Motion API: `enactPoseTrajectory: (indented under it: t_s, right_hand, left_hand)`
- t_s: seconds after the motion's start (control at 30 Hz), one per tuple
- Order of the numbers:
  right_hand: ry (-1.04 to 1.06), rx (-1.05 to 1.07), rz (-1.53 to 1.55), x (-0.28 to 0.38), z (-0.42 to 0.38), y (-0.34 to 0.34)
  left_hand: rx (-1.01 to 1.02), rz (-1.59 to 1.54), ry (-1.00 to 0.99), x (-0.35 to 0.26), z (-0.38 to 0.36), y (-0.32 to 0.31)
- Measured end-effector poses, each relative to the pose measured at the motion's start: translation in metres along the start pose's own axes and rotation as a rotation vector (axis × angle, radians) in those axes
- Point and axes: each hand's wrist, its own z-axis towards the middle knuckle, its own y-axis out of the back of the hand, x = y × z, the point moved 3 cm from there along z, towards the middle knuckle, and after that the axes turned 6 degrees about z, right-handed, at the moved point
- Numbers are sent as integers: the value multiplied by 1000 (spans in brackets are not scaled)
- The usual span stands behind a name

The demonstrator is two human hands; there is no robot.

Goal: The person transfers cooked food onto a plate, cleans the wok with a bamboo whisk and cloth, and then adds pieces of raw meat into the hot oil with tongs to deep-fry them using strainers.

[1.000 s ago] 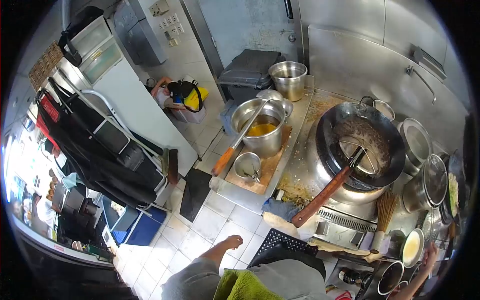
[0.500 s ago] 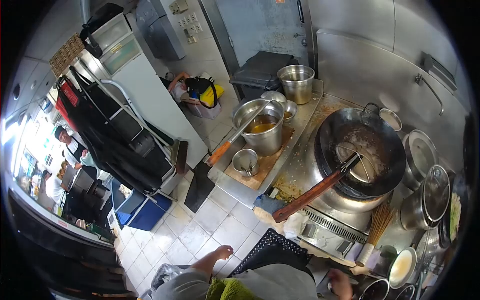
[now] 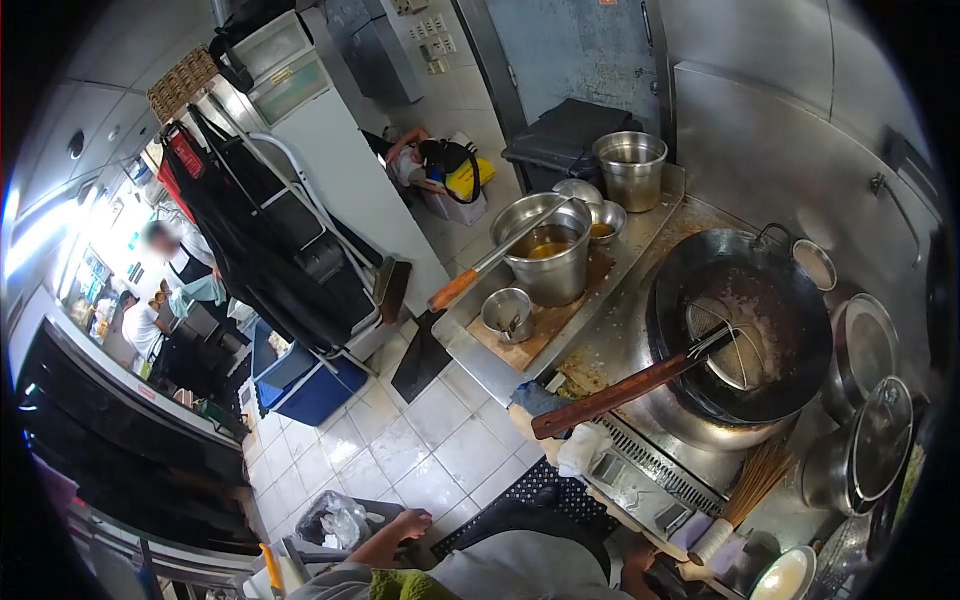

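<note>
My left hand (image 3: 411, 523) hangs beside my body over the tiled floor, its fingers loosely curled in with nothing seen in them. Close by is a lined bin (image 3: 345, 512). At the bottom edge my right hand (image 3: 637, 568) is low near the counter front, dark and partly cut off; its fingers do not show clearly. Ahead on the stove sits a black wok (image 3: 690, 245) with dark, foaming liquid. A wire strainer (image 3: 738, 362) rests in it, its wooden handle (image 3: 615, 402) reaching over the stove's front edge. Neither hand touches it.
A metal pot (image 3: 556, 280) of brown liquid holds a long-handled ladle (image 3: 480, 268). A bamboo brush (image 3: 757, 487), a white bowl (image 3: 787, 575) and a lidded pot (image 3: 835, 470) stand right. Other people (image 3: 190, 265) work far left; another crouches (image 3: 410, 160) beyond the cabinet.
My view has turned left, so the stove sits further right and the bin shows more fully. My right hand has moved left and lower in view. The strainer stays in the wok.
</note>
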Motion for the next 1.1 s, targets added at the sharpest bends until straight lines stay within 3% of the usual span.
enactPoseTrajectory:
  t_s: [0.1, 0.33, 0.37, 0.4, 0.5, 0.6, 0.63, 0.73, 0.83, 1.1]
  right_hand:
    - [-15, 43, -13, -4, -1, 4]
    - [9, 56, -56, 0, 2, 12]
    - [14, 61, -62, 0, 2, 12]
    - [18, 64, -66, 1, 2, 13]
    - [25, 65, -78, 0, 2, 12]
    - [32, 63, -78, -2, 2, 11]
    - [35, 65, -81, -2, 2, 10]
    - [40, 64, -81, -1, 6, 9]
    - [47, 62, -86, 4, 8, 13]
    - [79, 67, -109, 3, 11, 13]
  left_hand:
    - [-115, 106, 89, 13, -14, -20]
    - [-112, 198, 214, 75, 10, -26]
    - [114, -28, 258, 86, 18, -16]
    - [117, -28, 263, 98, 31, -11]
    - [-147, 415, 197, 47, 8, -20]
    - [-208, 321, 39, 23, 11, -11]
    - [-341, 446, 16, 10, 3, -14]
    - [-298, 421, 20, -11, 8, -9]
    - [-189, 765, -72, -1, 29, 3]
    - [-248, 880, -46, 1, 18, -6]
